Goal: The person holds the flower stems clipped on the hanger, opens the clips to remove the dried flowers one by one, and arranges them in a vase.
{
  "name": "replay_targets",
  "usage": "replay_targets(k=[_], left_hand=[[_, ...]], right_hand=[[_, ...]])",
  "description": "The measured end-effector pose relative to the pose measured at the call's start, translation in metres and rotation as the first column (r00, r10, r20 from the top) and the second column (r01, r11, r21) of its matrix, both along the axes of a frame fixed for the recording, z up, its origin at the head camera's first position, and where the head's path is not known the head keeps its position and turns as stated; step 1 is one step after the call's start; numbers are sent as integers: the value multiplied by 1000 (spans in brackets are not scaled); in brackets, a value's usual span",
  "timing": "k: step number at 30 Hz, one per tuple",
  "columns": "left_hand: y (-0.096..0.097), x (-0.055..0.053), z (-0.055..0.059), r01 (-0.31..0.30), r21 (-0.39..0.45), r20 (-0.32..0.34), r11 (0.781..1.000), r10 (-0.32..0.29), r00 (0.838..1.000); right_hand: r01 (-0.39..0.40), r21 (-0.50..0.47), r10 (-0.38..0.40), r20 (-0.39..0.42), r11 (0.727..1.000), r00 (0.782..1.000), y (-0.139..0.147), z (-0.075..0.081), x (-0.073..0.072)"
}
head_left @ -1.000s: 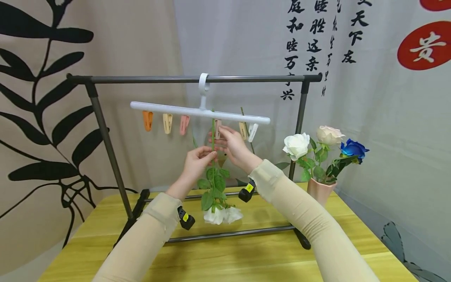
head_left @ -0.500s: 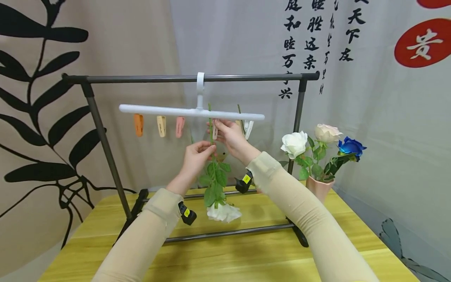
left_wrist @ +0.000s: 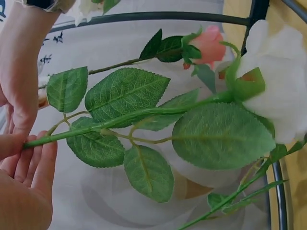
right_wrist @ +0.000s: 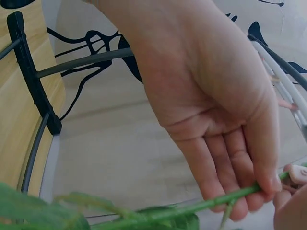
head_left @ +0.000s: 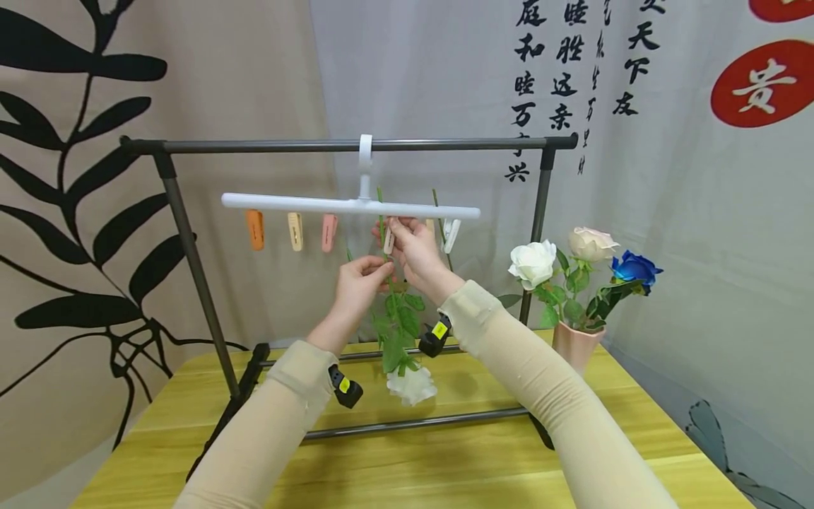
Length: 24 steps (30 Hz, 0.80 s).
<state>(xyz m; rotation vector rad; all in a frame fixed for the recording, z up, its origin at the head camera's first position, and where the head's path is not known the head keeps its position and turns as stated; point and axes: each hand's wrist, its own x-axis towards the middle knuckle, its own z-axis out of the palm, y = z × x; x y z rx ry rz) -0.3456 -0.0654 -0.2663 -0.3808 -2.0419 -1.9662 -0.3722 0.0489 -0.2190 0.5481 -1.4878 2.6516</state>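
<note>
My left hand pinches the green stem of a white rose that hangs upside down. In the left wrist view its leaves spread along the stem. My right hand grips a pale pink clothespin under the white hanger, right beside the stem, whose cut end rises past the hanger bar. The clothespin also shows at the right edge of the right wrist view. Behind, a pink rose hangs head down.
The hanger hooks over a dark metal rack on a wooden table. Orange, cream and pink clothespins hang at left, a white clothespin at right. A pink vase holds white, pale and blue roses.
The hanger has levelled, its left end lower and shifted left. My right hand has closed in around the pale pink clothespin. The white rose's head has swung slightly right.
</note>
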Motion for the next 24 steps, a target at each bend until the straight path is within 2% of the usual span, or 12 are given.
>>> replay_targets(k=[6, 15, 19, 24], left_hand=[[0, 0, -1, -3, 8, -11, 1000, 3, 1000], [-3, 0, -10, -1, -42, -4, 999, 1, 1000], [-3, -1, -12, 3, -51, -5, 999, -3, 1000], [-4, -1, -14, 12, -58, -3, 998, -12, 1000]], right_hand=[[19, -28, -19, 1, 999, 1000, -3, -2, 2], [-14, 105, 15, -11, 994, 1000, 5, -13, 7], [4, 139, -7, 17, 990, 1000, 12, -24, 4], [41, 200, -56, 70, 979, 996, 19, -45, -5]])
